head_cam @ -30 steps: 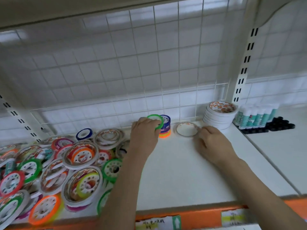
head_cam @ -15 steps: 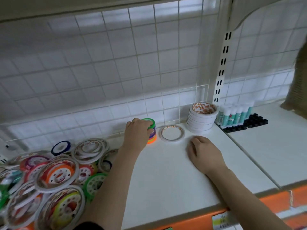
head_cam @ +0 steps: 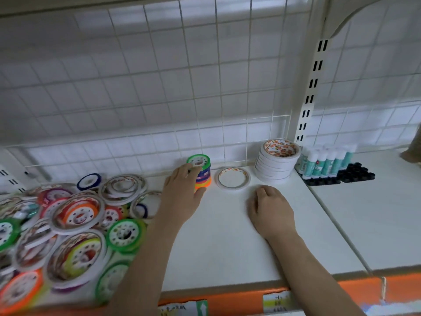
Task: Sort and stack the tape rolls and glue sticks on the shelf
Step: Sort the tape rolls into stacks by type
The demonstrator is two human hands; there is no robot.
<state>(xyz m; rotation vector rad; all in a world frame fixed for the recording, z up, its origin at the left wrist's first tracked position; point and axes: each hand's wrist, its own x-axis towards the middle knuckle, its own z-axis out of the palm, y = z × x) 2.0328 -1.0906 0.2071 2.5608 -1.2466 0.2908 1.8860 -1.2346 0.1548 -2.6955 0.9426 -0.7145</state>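
A short stack of small coloured tape rolls (head_cam: 203,173), green on top and orange at the bottom, stands at the back of the white shelf (head_cam: 227,247). My left hand (head_cam: 182,195) lies against the stack's left side with straight fingers and the thumb near its base. One wide white tape ring (head_cam: 233,179) lies flat just right of it. My right hand (head_cam: 271,208) rests palm down on the shelf in front of that ring and holds nothing. A taller stack of white tape rings (head_cam: 275,166) stands at the back right, with glue sticks (head_cam: 325,159) in a row beyond it.
A loose pile of mixed tape rolls (head_cam: 68,220) covers the shelf's left part. Black caps (head_cam: 355,174) sit in front of the glue sticks. A slotted upright post (head_cam: 312,87) and wire grid back the shelf. An orange price rail (head_cam: 239,299) runs along the front edge.
The green roll now sits on top of the coloured stack and my left hand has slipped down to its side. My right hand has drawn back from the flat white ring.
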